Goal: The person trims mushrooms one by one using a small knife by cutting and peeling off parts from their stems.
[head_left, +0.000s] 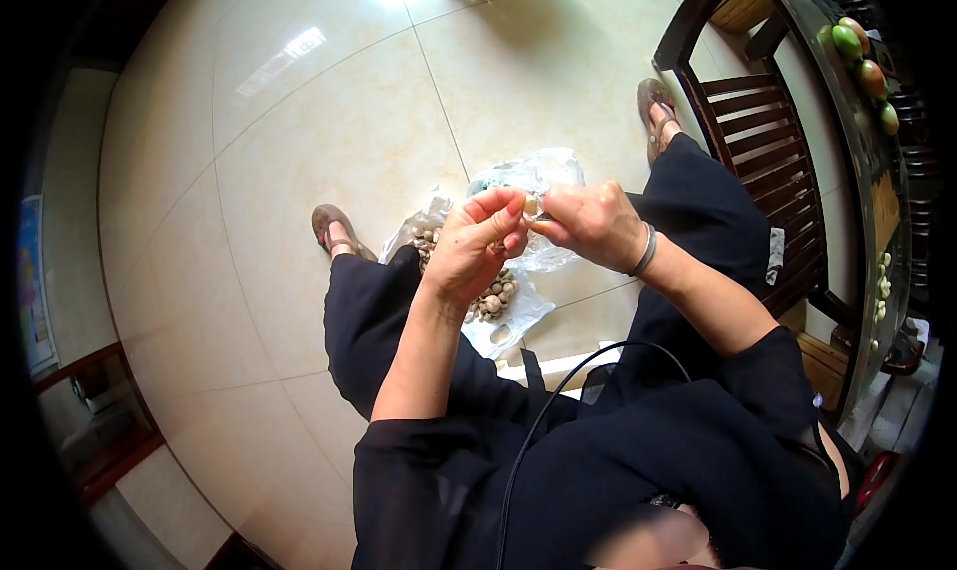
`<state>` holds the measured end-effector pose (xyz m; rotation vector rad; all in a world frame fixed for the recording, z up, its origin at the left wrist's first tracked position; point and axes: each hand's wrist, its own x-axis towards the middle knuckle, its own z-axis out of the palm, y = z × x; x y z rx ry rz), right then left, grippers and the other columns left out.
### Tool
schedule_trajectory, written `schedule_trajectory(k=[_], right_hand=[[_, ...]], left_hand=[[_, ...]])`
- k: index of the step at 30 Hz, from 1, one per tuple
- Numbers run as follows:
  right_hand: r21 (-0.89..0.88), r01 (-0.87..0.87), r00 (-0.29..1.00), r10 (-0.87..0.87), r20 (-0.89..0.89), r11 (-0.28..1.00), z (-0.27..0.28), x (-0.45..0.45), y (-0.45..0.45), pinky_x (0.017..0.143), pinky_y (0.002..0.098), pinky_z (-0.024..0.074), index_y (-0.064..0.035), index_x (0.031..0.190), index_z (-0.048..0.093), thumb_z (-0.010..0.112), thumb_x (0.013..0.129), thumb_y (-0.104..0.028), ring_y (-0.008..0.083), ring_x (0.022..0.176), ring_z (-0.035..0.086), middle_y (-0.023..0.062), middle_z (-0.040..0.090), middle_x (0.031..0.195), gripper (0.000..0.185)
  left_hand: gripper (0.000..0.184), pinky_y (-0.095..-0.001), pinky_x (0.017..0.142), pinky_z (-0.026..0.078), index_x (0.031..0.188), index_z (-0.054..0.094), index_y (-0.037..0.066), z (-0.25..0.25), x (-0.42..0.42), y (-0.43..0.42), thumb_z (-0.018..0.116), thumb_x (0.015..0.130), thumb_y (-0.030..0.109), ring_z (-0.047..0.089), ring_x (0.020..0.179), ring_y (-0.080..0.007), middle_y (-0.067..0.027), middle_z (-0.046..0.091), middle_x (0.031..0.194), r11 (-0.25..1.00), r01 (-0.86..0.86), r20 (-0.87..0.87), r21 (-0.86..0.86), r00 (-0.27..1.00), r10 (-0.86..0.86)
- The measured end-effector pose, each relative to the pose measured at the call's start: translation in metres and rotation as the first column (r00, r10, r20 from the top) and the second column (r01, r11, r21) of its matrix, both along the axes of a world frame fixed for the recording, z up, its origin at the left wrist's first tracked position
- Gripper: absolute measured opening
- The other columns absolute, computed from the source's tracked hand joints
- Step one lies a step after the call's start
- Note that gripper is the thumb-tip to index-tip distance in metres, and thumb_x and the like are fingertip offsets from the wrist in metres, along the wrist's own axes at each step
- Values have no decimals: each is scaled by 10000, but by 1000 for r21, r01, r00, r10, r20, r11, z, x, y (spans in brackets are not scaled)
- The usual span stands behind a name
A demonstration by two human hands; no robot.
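Observation:
In front of me, my left hand (474, 241) and my right hand (596, 223) meet at the fingertips. Between them is a small pale yellowish piece (530, 207), too small to name for certain. The left thumb and fingers pinch it. My right hand is closed with its thumb against the piece; whether it also grips a small tool is hidden. Below the left hand, a pile of small round brown and whitish pieces (492, 299), resembling mushrooms, lies on a white plastic bag (508, 333). Just beyond my hands is another crumpled, clear-white plastic bag (553, 169).
My legs and shoes flank the bags on the tiled floor (289, 201). To the right stands a dark slatted wooden chair (753, 121) beside a table (847, 171) bearing several green-red fruits (869, 76) and small pale pieces (883, 286). A black cable (558, 390) crosses my lap.

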<state>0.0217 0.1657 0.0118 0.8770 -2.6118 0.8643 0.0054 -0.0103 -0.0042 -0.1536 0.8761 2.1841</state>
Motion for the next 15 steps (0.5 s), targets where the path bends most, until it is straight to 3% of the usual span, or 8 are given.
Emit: schedule_trajectory(k=[3,9,12,14,15], right_hand=[[12,-13,1000,13,-3,1000,-1,1,-2,430,307,421,-72,719,470,566,782,-257,215,521,536,61,497,597,217],[43,-45,999,46,-18,998,-8,3,-4,429,315,423,-74,726,469,563,782,-288,222,498,531,61,488,576,241],[3,23,1000,-23,4,1000,-11,3,-3,414,304,399,-50,695,434,647,715,-204,241,478,514,88,459,555,264],[-138,112,967,-76,241,984,-12,1,0,446,316,437,-41,717,454,617,733,-341,257,526,551,69,524,597,342],[-209,136,938,-58,342,968,-10,1,1,468,282,436,-25,719,473,643,725,-320,224,523,548,77,537,608,341]], left_hand=[[214,-178,515,350,985,533,-13,-5,-1,-3,541,827,132,434,575,-57,-28,550,811,999,16,-9,51,1000,-15],[204,-159,480,317,968,526,-14,-9,-5,-3,515,846,149,397,554,-36,-32,543,835,994,-82,48,66,996,79],[203,-156,464,301,963,523,-16,-6,-5,-2,510,849,151,384,542,-36,-28,535,828,994,-99,27,51,995,97],[206,-155,463,298,968,522,-18,-7,-5,-2,510,849,150,384,540,-35,-25,534,815,993,-107,20,45,994,106],[210,-154,462,296,972,520,-21,-8,-4,-3,510,849,149,383,539,-34,-23,532,802,993,-116,15,38,993,115]])
